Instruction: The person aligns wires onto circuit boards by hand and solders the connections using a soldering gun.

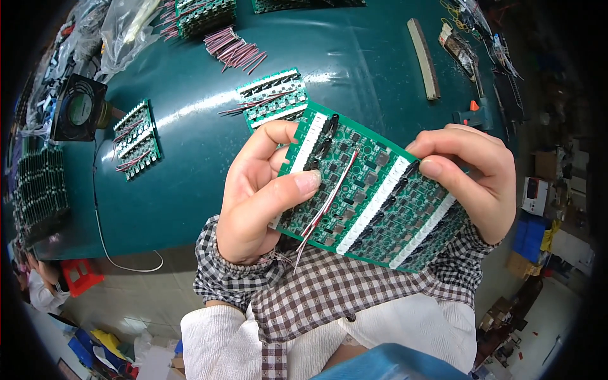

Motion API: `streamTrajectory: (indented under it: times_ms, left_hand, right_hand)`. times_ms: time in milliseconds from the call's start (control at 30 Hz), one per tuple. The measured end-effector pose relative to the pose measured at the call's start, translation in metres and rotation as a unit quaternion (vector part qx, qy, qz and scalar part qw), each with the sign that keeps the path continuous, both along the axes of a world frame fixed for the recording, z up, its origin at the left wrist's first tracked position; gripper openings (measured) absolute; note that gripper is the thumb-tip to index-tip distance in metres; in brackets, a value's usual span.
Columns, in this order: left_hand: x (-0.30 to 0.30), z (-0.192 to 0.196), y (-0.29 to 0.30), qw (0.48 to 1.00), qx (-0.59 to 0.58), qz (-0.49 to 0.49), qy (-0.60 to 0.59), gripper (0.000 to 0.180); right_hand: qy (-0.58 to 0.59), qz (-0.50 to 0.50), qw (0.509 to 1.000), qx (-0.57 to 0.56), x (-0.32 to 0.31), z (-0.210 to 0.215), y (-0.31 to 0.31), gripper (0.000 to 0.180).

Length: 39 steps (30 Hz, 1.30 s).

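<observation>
Between my two hands a green circuit board panel (380,196) is held up, tilted, above the near edge of the table. It carries white connector strips, black parts and several small chips. A few thin red, white and dark wires (329,199) lie across its left part and hang past its lower edge. My left hand (256,190) grips the left end, thumb on the face and fingers behind. My right hand (475,168) pinches the upper right edge between thumb and forefinger; its other fingers are partly hidden. Just behind lies another circuit board panel (269,92) with wires on it.
A smaller board (136,140) lies left on the green table (190,209), near a black fan (79,107) and stacked boards (41,190). Farther back are a wire bundle (234,49) and more boards (206,16). A wooden bar (423,60) and glue gun (475,116) lie right.
</observation>
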<state>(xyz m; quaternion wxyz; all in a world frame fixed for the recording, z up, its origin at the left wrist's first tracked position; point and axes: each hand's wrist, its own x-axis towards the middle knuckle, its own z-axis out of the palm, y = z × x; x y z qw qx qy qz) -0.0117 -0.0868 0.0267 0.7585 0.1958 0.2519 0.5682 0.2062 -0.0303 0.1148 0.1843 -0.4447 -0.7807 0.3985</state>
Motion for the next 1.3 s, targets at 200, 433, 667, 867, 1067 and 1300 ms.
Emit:
streamTrajectory:
  times_ms: [200, 433, 667, 867, 1067, 1300]
  left_hand:
    - [0.001, 0.0, 0.002, 1.0, -0.012, -0.001, 0.002, 0.034]
    - [0.004, 0.002, 0.008, 1.0, -0.028, 0.0, 0.014, 0.034]
    - [0.005, 0.003, 0.019, 0.998, -0.037, -0.009, 0.042, 0.034]
    - [0.008, 0.005, 0.037, 0.99, -0.029, -0.019, 0.137, 0.035]
    - [0.011, -0.012, 0.074, 0.914, 0.079, -0.004, 0.398, 0.034]
    - [0.018, -0.048, 0.11, 0.797, 0.15, -0.061, 0.582, 0.027]
  right_hand:
    - [-0.001, -0.005, 1.0, 0.002, 0.0, -0.001, 0.0, 0.013]
    - [-0.004, 0.001, 1.0, -0.006, 0.005, -0.006, 0.008, 0.013]
    - [0.03, -0.014, 0.999, -0.026, 0.012, -0.018, 0.018, 0.013]
    - [0.077, -0.054, 0.994, -0.054, 0.025, -0.036, 0.019, 0.015]
    - [0.249, -0.262, 0.925, -0.112, 0.023, -0.119, 0.01, 0.015]
    - [0.201, -0.331, 0.92, -0.056, 0.006, -0.156, -0.002, 0.015]
